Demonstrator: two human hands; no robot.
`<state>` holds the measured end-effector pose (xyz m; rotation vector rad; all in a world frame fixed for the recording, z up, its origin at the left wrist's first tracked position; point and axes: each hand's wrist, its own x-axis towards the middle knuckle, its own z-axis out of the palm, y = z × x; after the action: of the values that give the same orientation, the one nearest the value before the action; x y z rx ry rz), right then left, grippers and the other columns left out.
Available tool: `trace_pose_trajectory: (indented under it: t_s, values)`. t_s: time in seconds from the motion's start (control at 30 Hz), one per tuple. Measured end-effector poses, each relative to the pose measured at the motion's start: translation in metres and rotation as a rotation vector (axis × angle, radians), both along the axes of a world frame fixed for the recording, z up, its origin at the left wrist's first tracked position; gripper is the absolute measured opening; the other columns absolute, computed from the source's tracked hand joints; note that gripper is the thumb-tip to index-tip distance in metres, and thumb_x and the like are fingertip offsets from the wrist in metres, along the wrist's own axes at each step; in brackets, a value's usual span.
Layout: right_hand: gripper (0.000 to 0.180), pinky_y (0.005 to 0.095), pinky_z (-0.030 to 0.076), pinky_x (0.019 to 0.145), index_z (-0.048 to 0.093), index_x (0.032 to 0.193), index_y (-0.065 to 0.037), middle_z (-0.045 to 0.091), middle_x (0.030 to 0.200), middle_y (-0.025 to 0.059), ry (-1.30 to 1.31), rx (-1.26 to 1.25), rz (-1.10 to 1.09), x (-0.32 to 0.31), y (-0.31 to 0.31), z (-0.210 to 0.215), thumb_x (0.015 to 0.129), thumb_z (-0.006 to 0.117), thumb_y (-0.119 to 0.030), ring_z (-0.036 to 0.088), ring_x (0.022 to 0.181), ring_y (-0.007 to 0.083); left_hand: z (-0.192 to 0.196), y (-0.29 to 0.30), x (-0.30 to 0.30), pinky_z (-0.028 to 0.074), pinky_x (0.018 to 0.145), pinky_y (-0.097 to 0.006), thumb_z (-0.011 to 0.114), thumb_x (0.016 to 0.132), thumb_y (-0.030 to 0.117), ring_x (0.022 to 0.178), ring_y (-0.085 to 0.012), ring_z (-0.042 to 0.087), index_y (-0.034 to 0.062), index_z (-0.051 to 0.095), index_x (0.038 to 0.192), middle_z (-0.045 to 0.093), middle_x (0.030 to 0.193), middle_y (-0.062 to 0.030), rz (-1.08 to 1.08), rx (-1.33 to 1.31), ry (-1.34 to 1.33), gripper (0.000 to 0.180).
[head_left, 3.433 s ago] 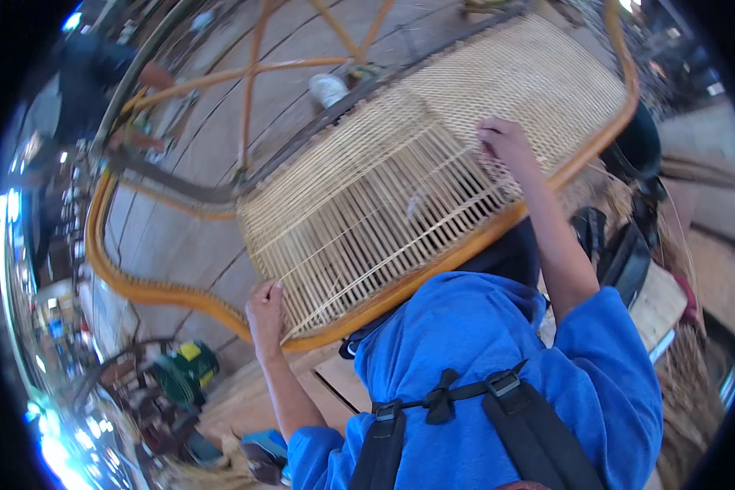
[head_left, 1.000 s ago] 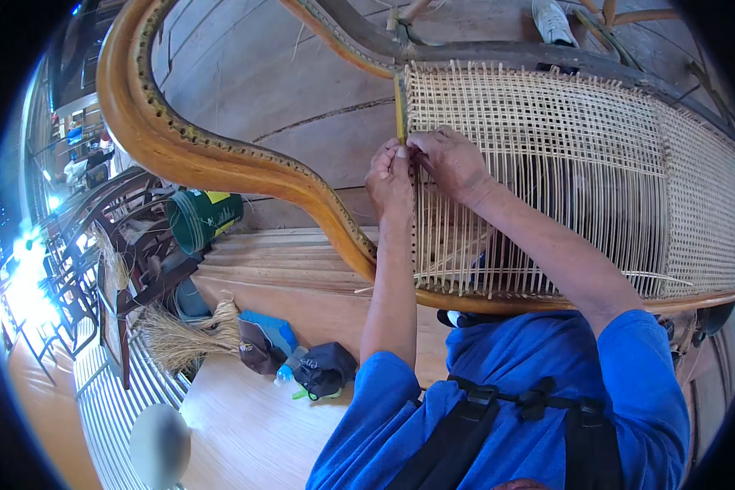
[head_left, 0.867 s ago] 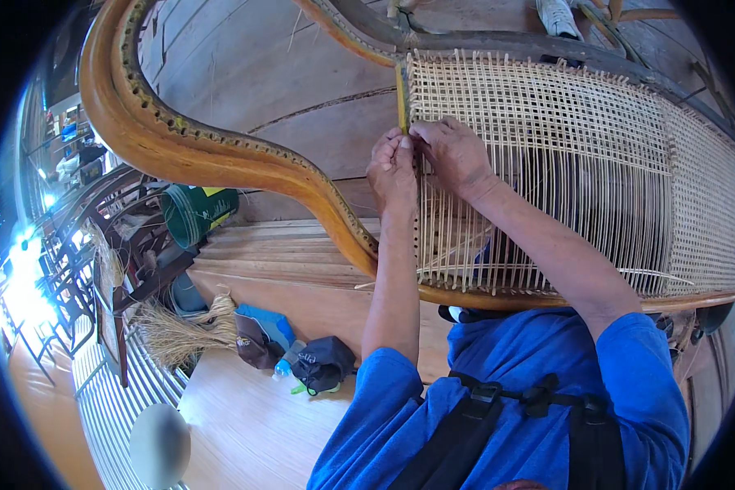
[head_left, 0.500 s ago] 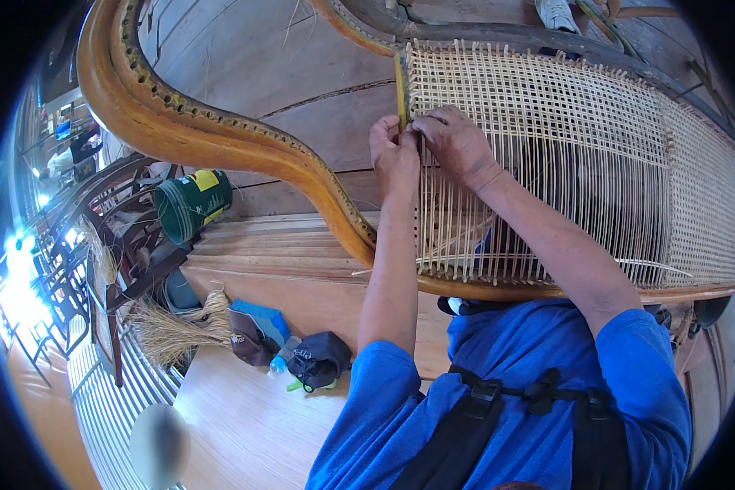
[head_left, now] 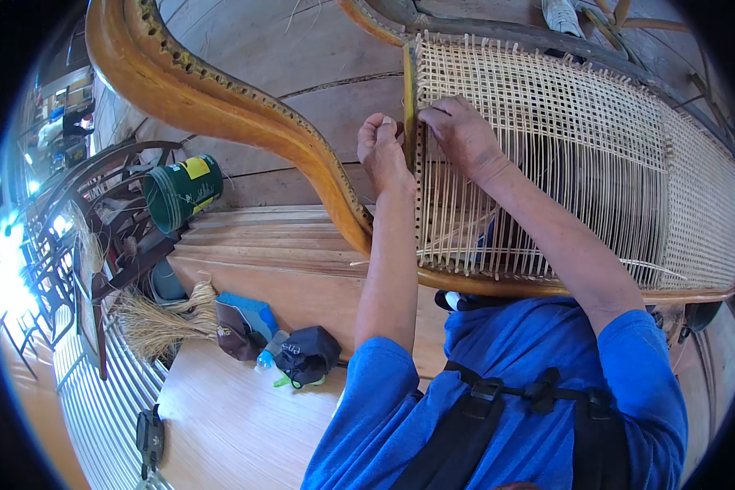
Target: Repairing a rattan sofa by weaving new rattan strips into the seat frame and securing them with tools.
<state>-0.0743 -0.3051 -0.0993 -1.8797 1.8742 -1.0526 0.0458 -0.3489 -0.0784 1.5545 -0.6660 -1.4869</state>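
A chair frame of orange-brown wood carries a woven cane panel [head_left: 547, 90], close-meshed at the far side and right, with long parallel strands stretched open nearer me. Along the panel's left edge runs a straight wooden rail [head_left: 420, 175] drilled with small holes. My right hand [head_left: 464, 137] is closed in a pinch at this rail, over the edge of the weave; what its fingertips grip is hidden. Just left of the rail, my left hand [head_left: 384, 155] is held up with curled fingers pressed together. Anything between them is too small to make out.
A curved wooden arm [head_left: 294, 135] with a row of holes sweeps past on the left. Beyond it lies a green bucket [head_left: 180, 193]. Lower left are a bundle of cane fibres [head_left: 159, 322], a bottle [head_left: 267, 357] and a black cap [head_left: 306, 356]. Stacked boards [head_left: 261, 237] lie nearby.
My left hand has drawn a little left, away from the rail and my right hand. The right hand stays at the panel's edge. The whole view has shifted slightly.
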Motion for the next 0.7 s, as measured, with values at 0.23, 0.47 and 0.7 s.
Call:
trace_pose_trajectory:
  t_s: [0.23,0.47,0.7]
  values:
    - [0.022,0.0341,0.050,0.078,0.061,0.098,-0.009,0.059,0.092,0.0074,-0.194,-0.020,-0.046,-0.002,0.001,-0.001,0.077,0.058,-0.004,0.058,0.088,0.0276,-0.007,0.001,-0.001,0.047,0.074,-0.028,0.053,0.088,0.010,0.082,-0.0158,0.054,0.0052,0.051,0.106,0.053,0.091,-0.0049,-0.002,-0.029,-0.003,0.019]
    - [0.019,0.0281,0.051,0.072,0.060,0.103,-0.006,0.062,0.095,0.0098,-0.316,0.121,-0.336,-0.083,0.067,0.017,0.085,0.057,-0.001,0.062,0.084,0.0228,-0.006,0.003,-0.012,0.042,0.078,-0.030,0.052,0.090,0.021,0.083,-0.0161,0.052,-0.0013,0.050,0.111,0.056,0.092,-0.0084,-0.385,-0.121,-0.513,0.031]
    - [0.017,0.0302,0.052,0.073,0.060,0.101,-0.005,0.063,0.095,0.0102,-0.230,0.215,-0.327,-0.095,0.104,0.028,0.085,0.058,-0.002,0.063,0.086,0.0262,-0.012,-0.005,0.002,0.043,0.078,-0.033,0.048,0.091,0.029,0.080,-0.0225,0.054,-0.0031,0.059,0.100,0.061,0.093,-0.0125,-0.402,-0.007,-0.442,0.035]
